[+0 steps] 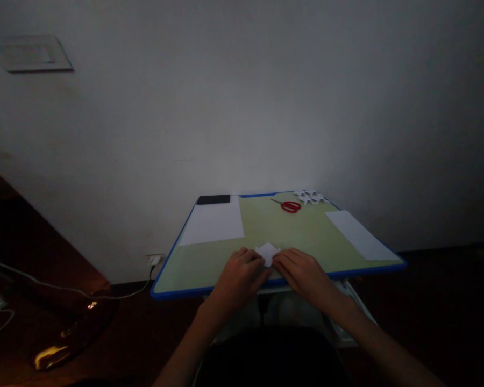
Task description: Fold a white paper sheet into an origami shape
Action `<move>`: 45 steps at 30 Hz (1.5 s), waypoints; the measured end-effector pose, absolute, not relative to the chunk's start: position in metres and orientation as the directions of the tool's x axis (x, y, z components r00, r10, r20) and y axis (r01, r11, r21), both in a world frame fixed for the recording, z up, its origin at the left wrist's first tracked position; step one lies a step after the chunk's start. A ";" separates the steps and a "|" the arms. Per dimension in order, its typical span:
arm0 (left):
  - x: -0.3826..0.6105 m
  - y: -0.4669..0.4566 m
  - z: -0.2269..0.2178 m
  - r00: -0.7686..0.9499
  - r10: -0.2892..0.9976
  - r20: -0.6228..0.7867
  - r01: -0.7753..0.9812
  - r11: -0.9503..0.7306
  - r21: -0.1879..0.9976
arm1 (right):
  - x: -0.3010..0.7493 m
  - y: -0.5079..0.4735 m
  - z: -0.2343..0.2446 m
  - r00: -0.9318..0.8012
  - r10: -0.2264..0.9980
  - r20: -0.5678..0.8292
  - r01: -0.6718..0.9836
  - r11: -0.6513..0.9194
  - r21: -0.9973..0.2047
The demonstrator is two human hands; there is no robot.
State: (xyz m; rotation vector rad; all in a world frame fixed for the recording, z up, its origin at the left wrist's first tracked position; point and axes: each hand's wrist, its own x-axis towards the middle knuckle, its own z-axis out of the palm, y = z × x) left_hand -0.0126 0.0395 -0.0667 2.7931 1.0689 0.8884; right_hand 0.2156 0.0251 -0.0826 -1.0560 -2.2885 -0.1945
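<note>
A small folded piece of white paper lies on the green, blue-edged table near its front edge. My left hand pinches the paper's left side with curled fingers. My right hand holds its right side, fingers pressed together on it. Both hands rest on the tabletop.
Red-handled scissors lie at the table's far side, beside white paper cut-outs. A white sheet and a dark flat object are at the far left, another white sheet at the right. A white wall stands behind. Cables run over the dark floor at left.
</note>
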 end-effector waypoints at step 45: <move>0.014 0.045 -0.066 0.331 0.833 0.444 0.781 -0.505 0.366 | 0.239 0.062 -0.072 -0.479 0.779 0.405 0.567 0.627 -0.534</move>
